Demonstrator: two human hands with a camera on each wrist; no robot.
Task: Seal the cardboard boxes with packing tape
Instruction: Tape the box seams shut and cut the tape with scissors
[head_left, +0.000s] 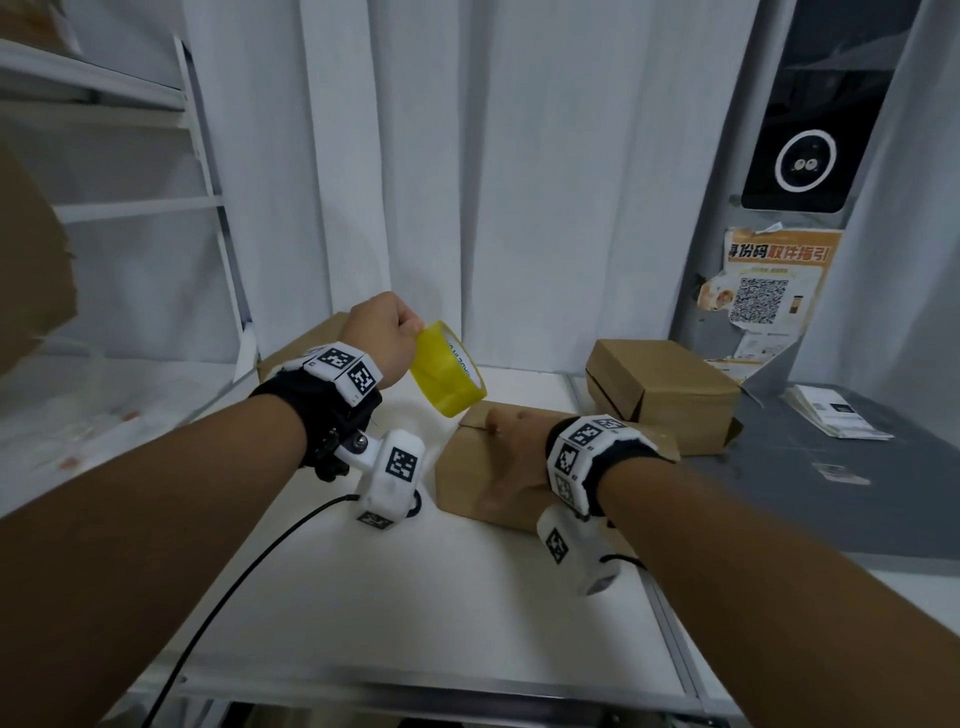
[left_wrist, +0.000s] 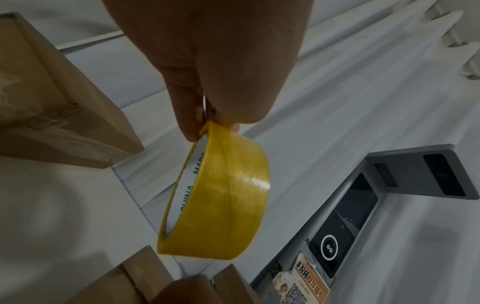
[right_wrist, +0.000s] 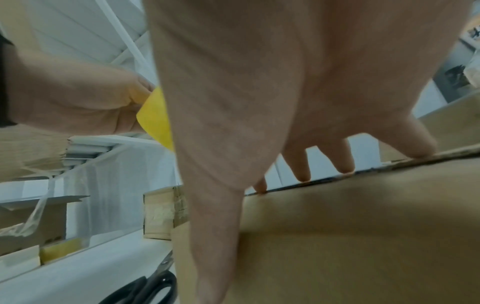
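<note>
My left hand (head_left: 383, 332) pinches the rim of the tape (head_left: 449, 370) between thumb and curled fingers, and the yellow roll hangs tilted in the air above the table (head_left: 415, 597), just off the far left corner of the box (head_left: 475, 470). The left wrist view shows the roll's white core with printed letters and the thumb (left_wrist: 185, 115) clamped on its upper edge. My right hand (head_left: 511, 457) lies flat on the box, fingers spread and straight; in the right wrist view the fingertips (right_wrist: 302, 174) reach the far edge of the top, where a dark seam runs. I press it down and grasp nothing. The box sits on the white table in front of me. A second box (head_left: 670, 389) stands behind it to the right, and a third (head_left: 306, 338) is partly hidden behind my left hand. Black-handled scissors (right_wrist: 145, 288) lie on the table left of the box. A poster (head_left: 774, 275) with a QR code hangs on the grey panel at right.
</note>
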